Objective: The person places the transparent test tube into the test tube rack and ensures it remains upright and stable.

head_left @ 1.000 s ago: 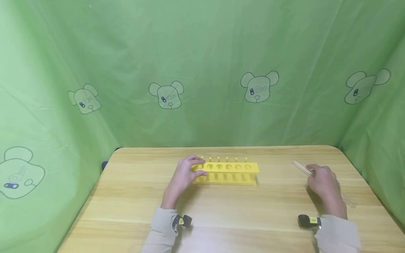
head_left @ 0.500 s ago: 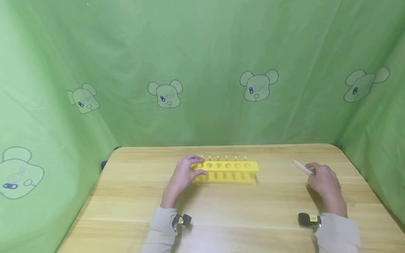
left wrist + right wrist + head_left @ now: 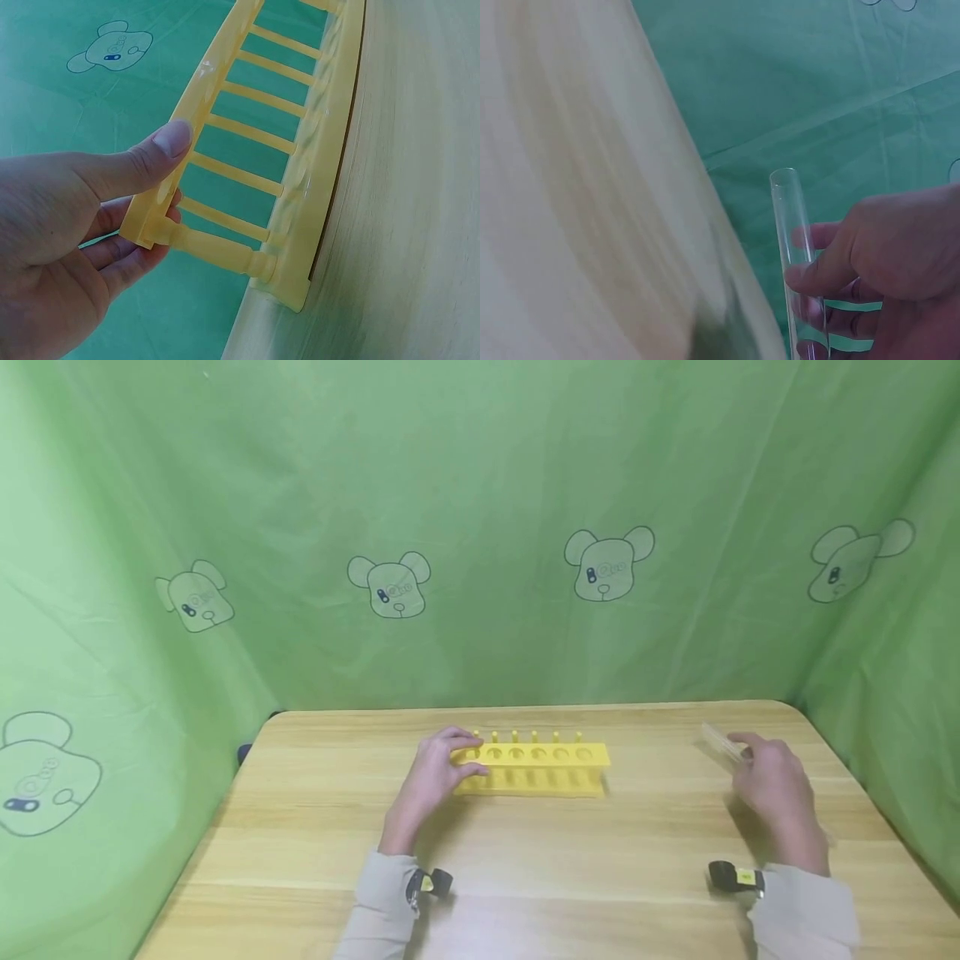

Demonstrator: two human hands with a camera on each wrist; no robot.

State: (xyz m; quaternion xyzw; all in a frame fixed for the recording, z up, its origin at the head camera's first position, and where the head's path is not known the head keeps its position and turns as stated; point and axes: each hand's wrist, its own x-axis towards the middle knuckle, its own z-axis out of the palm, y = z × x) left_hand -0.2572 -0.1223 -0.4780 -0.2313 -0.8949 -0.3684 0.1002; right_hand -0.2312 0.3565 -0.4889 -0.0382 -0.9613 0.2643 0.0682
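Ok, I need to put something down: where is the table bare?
The table is bare in front of the yellow rack, left of the left hand, and between the rack and the clear tube. It's crowded at the rack's left end, which the left hand grips, and around the right hand, holding the tube.

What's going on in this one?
A person has both hands busy at a wooden table. The left hand grips one end of a yellow rack that stands on the table. The right hand holds a clear tube at a slant, off to the right of the rack and apart from it.
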